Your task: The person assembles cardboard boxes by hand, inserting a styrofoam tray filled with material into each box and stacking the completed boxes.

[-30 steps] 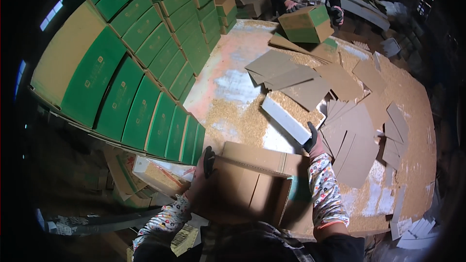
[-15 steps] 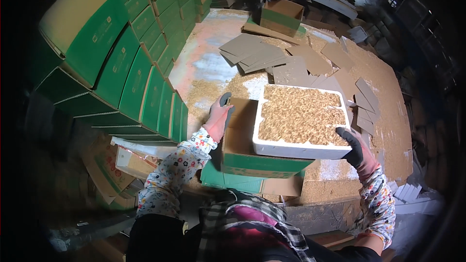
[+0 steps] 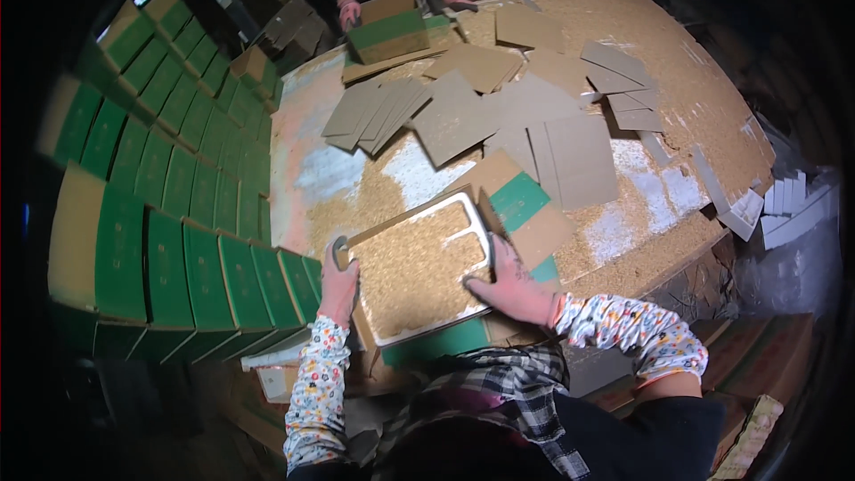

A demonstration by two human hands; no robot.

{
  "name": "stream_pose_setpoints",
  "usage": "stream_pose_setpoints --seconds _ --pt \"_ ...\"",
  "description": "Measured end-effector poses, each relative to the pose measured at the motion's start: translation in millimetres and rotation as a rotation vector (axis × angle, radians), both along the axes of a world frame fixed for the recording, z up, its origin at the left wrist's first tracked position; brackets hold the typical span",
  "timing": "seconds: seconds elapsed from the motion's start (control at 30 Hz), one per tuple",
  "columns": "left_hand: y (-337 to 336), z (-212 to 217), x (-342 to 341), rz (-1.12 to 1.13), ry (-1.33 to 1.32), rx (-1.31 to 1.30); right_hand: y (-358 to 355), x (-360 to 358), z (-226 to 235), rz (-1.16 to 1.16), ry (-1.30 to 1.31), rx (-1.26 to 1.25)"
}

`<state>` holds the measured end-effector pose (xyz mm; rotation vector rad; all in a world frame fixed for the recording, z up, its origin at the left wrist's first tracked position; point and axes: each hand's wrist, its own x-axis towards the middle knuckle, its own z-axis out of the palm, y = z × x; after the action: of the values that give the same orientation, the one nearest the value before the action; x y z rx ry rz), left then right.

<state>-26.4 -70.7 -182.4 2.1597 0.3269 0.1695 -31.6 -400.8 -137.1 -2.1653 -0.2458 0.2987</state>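
Observation:
A white foam tray, filled with loose tan material like husks or sawdust, sits down inside an open cardboard box with a green outer side. My left hand, in a pink and grey glove, grips the box's left wall. At the opposite side, my gloved right hand is closed over the wall, its thumb reaching onto the tray's edge and filling. Its fingers are partly hidden beyond the wall.
Green and tan boxes stand stacked along the left. Flat cardboard sheets lie scattered on the husk-strewn table. Across it, a co-worker's gloved hand holds another box. White foam pieces lie at right.
The tray has gone from resting tilted over the box into it. My right hand has moved left with it, onto the box's side. The view has shifted, and the co-worker's hands are now apart.

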Motion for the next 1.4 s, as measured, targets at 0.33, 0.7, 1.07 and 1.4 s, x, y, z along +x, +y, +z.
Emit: stream_pose_setpoints --seconds 0.33,0.7,1.07,1.4 --pt "-25.1 25.4 0.2 0.062 0.072 0.213 -250.2 191.9 -153.4 -0.866 0.094 -0.644" --pt "-34.5 19.3 6.2 0.148 -0.001 0.031 -211.6 227.0 5.1 -0.530 -0.608 -0.257" --pt "-61.4 95.4 -26.4 -0.540 -0.132 0.629 30.8 39.2 -33.4 1.267 -0.380 -0.475" --pt "-34.4 67.2 -1.7 -0.463 -0.259 0.389 1.0 121.7 18.5 0.384 0.573 0.483"
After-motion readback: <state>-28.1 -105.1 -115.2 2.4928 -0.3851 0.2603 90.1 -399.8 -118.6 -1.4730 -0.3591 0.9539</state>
